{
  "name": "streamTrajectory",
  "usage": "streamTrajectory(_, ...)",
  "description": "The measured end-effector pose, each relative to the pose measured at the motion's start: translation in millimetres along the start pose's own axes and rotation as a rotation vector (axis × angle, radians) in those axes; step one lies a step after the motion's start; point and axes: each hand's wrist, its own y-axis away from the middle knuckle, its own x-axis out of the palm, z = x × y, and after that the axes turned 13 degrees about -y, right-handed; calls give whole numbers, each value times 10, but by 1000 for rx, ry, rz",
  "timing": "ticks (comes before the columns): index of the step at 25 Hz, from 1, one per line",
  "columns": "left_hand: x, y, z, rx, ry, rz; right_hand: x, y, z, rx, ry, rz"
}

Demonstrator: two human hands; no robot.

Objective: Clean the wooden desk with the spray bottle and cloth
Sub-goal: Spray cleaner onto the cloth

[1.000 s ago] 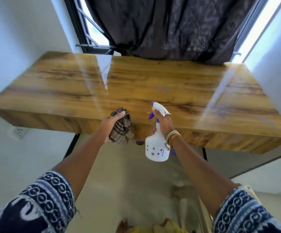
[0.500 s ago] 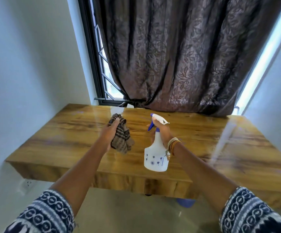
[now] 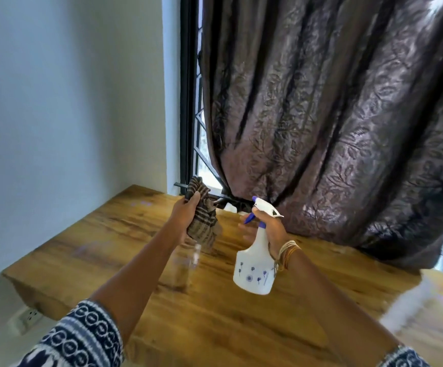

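Two hands are busy over the table (image 3: 215, 321): I see my left hand (image 3: 186, 214) gripping the bunched cloth (image 3: 203, 223) near the back edge, my right hand (image 3: 270, 231) wrapped around the spray bottle (image 3: 254, 271), ready for spraying.

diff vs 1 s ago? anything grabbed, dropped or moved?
Both hands came forward from the near edge to over the wooden desk; the view tilted up. Nothing taken or let go: the left hand keeps its grip on the striped cloth, the right hand on the spray bottle.
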Motion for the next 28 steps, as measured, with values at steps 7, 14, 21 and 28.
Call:
streamTrajectory(7,-243,-441,-21,-17,219,159,421,-259,79,187,25,214)
streamTrajectory(14,-483,-745,-54,-10,223,237,903,-360,-61,2,322,304)
streamTrajectory(21,-595,-1051,-63,4,199,368,1140,-496,-131,-172,308,104)
streamTrajectory(28,-679,-1172,-110,-1,192,371,1202,-430,27,-151,238,166)
